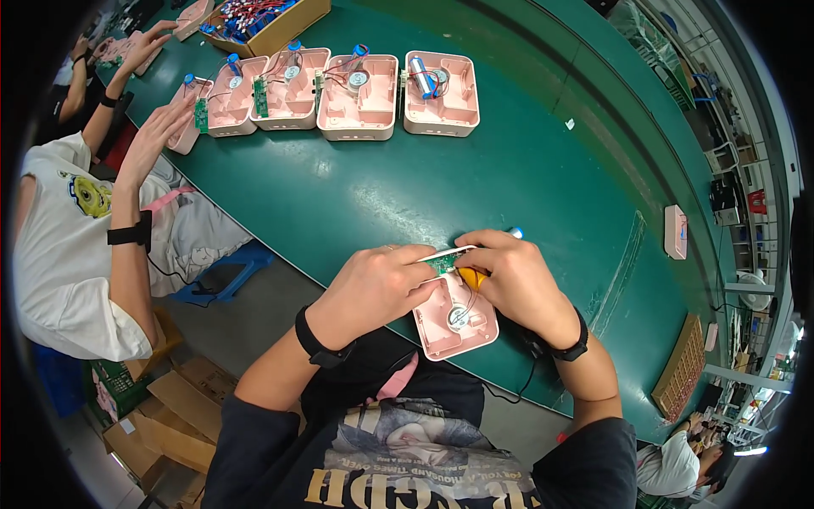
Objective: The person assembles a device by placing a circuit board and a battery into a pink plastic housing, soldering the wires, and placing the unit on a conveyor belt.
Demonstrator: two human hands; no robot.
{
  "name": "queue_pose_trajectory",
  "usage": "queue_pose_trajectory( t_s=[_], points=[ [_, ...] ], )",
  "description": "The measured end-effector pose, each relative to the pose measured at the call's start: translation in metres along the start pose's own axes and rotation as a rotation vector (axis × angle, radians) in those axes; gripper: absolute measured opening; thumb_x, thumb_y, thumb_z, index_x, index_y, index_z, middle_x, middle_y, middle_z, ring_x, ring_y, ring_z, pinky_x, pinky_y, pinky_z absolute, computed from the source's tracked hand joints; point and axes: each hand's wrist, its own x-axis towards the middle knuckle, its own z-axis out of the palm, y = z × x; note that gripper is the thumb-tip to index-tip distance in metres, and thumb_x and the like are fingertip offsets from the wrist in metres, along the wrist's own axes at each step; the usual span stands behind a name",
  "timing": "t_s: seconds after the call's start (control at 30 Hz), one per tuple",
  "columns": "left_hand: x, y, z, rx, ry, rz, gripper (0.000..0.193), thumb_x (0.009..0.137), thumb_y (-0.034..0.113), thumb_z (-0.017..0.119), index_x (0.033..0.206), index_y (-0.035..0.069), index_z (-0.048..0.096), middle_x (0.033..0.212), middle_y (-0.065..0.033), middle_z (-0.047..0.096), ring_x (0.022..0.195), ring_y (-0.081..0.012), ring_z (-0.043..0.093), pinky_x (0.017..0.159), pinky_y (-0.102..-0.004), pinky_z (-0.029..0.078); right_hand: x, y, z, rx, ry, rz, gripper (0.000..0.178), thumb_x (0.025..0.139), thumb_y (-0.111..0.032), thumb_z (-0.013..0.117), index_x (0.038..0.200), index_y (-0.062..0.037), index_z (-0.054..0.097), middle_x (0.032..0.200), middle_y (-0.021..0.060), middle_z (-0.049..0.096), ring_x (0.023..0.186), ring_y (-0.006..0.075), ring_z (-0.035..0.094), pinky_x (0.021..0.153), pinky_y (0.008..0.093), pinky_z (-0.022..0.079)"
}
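A pink plastic housing (432, 332) lies open in front of me, with a round speaker (459, 319) and thin wires inside. At its far edge is a green circuit board (441, 265). My left hand (377, 280) is closed on the housing's left side by the board, fingertips on the far rim. My right hand (519, 276) is curled over the far right corner, fingers bent at the board. A yellow-orange piece (472, 277), its kind partly hidden, sits under the right hand's fingers. A blue cylindrical battery (515, 232) pokes out beyond that hand.
Several pink housings (360, 119) with boards, speakers and batteries stand in a row at the far left. Behind them is a cardboard box (292, 27) of wired batteries. A co-worker's hand (161, 127) touches the leftmost housing. A small pink part (676, 232) lies right on the green table (526, 178).
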Motion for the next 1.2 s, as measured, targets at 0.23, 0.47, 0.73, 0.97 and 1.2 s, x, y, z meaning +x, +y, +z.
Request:
queue_pose_trajectory(
  t_s=[0.23,0.47,0.73,0.97,1.2],
  points=[
    [-0.005,-0.005,-0.008,0.036,-0.019,0.01,0.013,0.087,0.014,0.083,0.096,0.005,0.081,0.116,-0.0089,0.08,0.09,-0.027,0.078,0.079,-0.0386,0.065,0.01,-0.007,-0.001,-0.108,-0.084,-0.079,0.018,0.081,-0.002,0.078,0.098,-0.0035,0.083,0.118,0.0113,0.078,0.101,0.0311,0.076,0.086,0.0404,0.063],
    [-0.025,-0.029,-0.036,0.01,0.005,0.022,0.013,0.087,0.014,0.084,0.096,0.005,0.082,0.115,-0.0091,0.079,0.089,-0.0271,0.078,0.078,-0.0382,0.064,0.037,-0.035,0.016,-0.1,-0.089,-0.07,0.018,0.083,-0.003,0.078,0.101,-0.0031,0.082,0.12,0.0116,0.077,0.102,0.0318,0.075,0.088,0.0418,0.062],
    [-0.048,-0.052,-0.06,0.053,0.075,-0.004,0.013,0.086,0.014,0.085,0.094,0.004,0.082,0.102,-0.009,0.076,0.086,-0.0281,0.073,0.073,-0.0386,0.061,0.06,-0.051,0.013,0.0,-0.115,-0.094,0.03,0.088,-0.003,0.077,0.118,-0.005,0.079,0.133,0.015,0.072,0.122,0.0362,0.069,0.101,0.0439,0.057],
    [-0.055,-0.049,-0.054,0.024,0.237,-0.075,0.01,0.086,0.01,0.087,0.09,0.003,0.082,0.089,-0.0076,0.068,0.078,-0.0258,0.067,0.068,-0.0391,0.056,0.025,-0.032,0.016,0.08,0.045,0.102,0.042,0.093,-0.006,0.076,0.135,-0.0088,0.074,0.146,0.0144,0.065,0.134,0.037,0.061,0.11,0.0453,0.051],
    [-0.06,-0.037,-0.048,0.03,0.282,-0.151,0.01,0.085,0.009,0.087,0.087,0.003,0.08,0.086,-0.0075,0.065,0.075,-0.0263,0.065,0.066,-0.0395,0.055,0.034,-0.04,0.018,-0.203,0.128,0.045,0.037,0.093,-0.008,0.078,0.129,-0.0103,0.075,0.148,0.015,0.061,0.142,0.0385,0.053,0.116,0.0491,0.045]
  ],
)
